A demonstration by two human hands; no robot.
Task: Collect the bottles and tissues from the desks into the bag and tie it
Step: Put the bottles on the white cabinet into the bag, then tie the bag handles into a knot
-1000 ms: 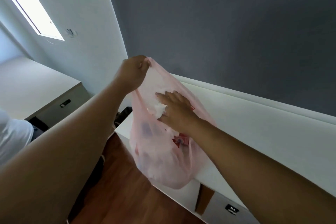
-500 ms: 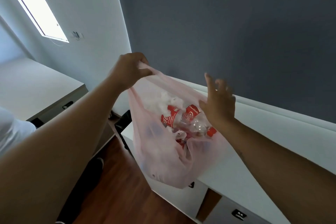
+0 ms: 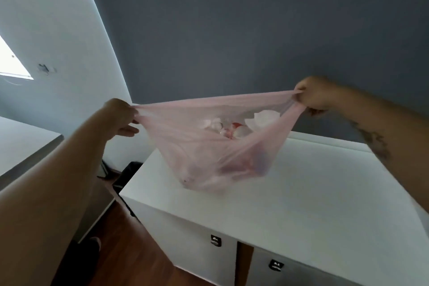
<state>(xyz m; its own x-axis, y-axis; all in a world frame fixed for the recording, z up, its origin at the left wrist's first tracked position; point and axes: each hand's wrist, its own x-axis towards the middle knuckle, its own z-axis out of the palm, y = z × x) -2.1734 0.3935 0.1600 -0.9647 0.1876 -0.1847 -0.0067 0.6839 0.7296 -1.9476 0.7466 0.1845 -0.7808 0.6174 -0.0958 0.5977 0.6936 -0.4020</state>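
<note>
While stretched between them, bag (image 3: pixel 216 153) gripped by left hand (image 3: pixel 120 116), right hand (image 3: pixel 313 95).

Pink bag (image 3: pixel 209 153) stretched between both hands spans the table (image 3: pixel 313 204); table surface to its right lies open.

No text, brand or number can be read anywhere in the frame. Inside the pink bag (image 3: pixel 209 151), centre of the frame, a red patch on a bottle (image 3: pixel 235 126) looks like a label, but it is blurred and partly hidden by plastic, so no letters can be made out. At the lower centre and lower right, 2 small dark tags (image 3: pixel 215 240) sit on the white desk (image 3: pixel 313 204) fronts with pale marks on them, too small to tell whether they are letters or symbols.
</note>
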